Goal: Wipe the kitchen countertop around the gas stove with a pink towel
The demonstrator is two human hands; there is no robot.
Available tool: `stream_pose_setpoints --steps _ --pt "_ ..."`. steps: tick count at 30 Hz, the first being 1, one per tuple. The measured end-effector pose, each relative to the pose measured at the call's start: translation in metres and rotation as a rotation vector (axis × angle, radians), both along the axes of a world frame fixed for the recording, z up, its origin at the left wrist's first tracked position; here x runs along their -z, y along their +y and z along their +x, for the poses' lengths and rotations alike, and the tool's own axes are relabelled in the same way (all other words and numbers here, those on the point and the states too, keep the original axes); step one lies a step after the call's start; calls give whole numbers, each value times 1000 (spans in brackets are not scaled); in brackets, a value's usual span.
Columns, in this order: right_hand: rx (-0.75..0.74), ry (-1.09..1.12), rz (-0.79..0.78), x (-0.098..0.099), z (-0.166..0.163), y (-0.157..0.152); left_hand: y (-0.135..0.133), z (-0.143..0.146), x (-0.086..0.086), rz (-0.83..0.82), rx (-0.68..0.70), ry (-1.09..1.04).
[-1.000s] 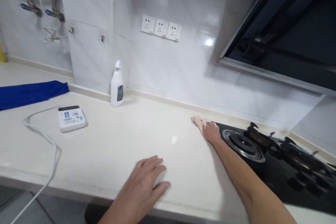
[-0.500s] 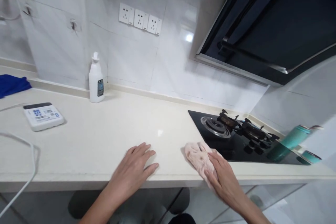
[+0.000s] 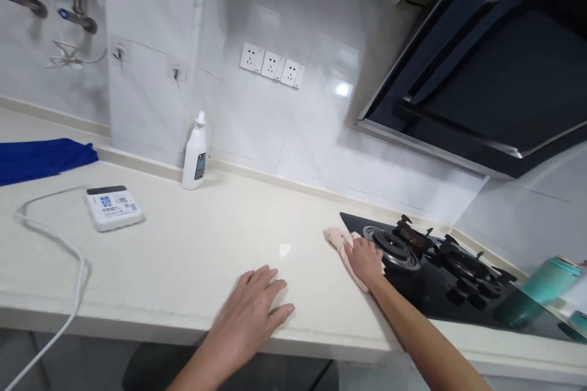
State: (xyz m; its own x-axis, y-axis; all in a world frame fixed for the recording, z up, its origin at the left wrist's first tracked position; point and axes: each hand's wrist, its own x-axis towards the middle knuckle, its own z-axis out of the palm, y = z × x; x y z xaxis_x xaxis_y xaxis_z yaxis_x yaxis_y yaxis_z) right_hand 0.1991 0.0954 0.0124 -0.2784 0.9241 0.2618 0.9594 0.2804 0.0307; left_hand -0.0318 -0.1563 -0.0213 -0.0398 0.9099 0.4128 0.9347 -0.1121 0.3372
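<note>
My right hand (image 3: 365, 261) presses a pale pink cloth (image 3: 342, 241) down at the left edge of the black gas stove (image 3: 440, 293). Its fingers are curled over the cloth, which lies partly on the cream countertop (image 3: 197, 263) and partly against the stove. Near the counter's front edge rests my left hand (image 3: 257, 311), fingers spread, palm down, holding nothing. Just right of the cloth is a round metal burner (image 3: 391, 247).
A white bottle (image 3: 195, 156) stands by the wall. Further left lie a white box-shaped device (image 3: 113, 208) with a white cable (image 3: 79, 281) and a blue cloth (image 3: 46, 159). A dark range hood (image 3: 495, 73) overhangs the stove; a teal canister (image 3: 541, 290) stands at the right.
My right hand has pushed the pink cloth away from the counter's front edge, along the stove's left side towards the burner. My left hand stays on the counter. The view has turned left.
</note>
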Motion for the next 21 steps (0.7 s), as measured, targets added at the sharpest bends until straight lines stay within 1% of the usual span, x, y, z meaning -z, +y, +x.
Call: stream_pose_setpoints --steps 2,3,5,6,8,11,14,15,16,17,18,19,21 --pt "29 28 -45 -7 -36 18 0 1 0 16 -17 -4" --pt "26 38 -73 -8 -54 22 0 1 1 26 -27 -9" --pt "-43 44 -125 -7 -88 18 0 2 3 54 -56 -28" --pt "-106 41 -143 -6 -103 10 1 2 5 77 -76 -37" --pt "-264 29 -171 -2 -127 -19 3 1 9 145 -122 -44" --pt "-522 6 -207 5 -143 -77 8 -2 16 255 -169 -26" --pt "-840 52 -248 8 -131 -129 13 -7 21 300 -203 -45" --pt "-907 82 -265 8 -121 -140 13 -9 21 296 -214 -66" --pt "-931 109 -285 8 -109 -145 14 -11 22 283 -224 -89" --pt "-909 125 -302 7 -95 -145 13 -12 21 262 -228 -111" --pt "-851 130 -311 7 -80 -139 12 -13 20 235 -225 -127" --pt "-768 124 -307 6 -63 -128 11 -13 18 204 -214 -136" --pt "-556 79 -256 7 -27 -99 8 -12 13 142 -187 -138"
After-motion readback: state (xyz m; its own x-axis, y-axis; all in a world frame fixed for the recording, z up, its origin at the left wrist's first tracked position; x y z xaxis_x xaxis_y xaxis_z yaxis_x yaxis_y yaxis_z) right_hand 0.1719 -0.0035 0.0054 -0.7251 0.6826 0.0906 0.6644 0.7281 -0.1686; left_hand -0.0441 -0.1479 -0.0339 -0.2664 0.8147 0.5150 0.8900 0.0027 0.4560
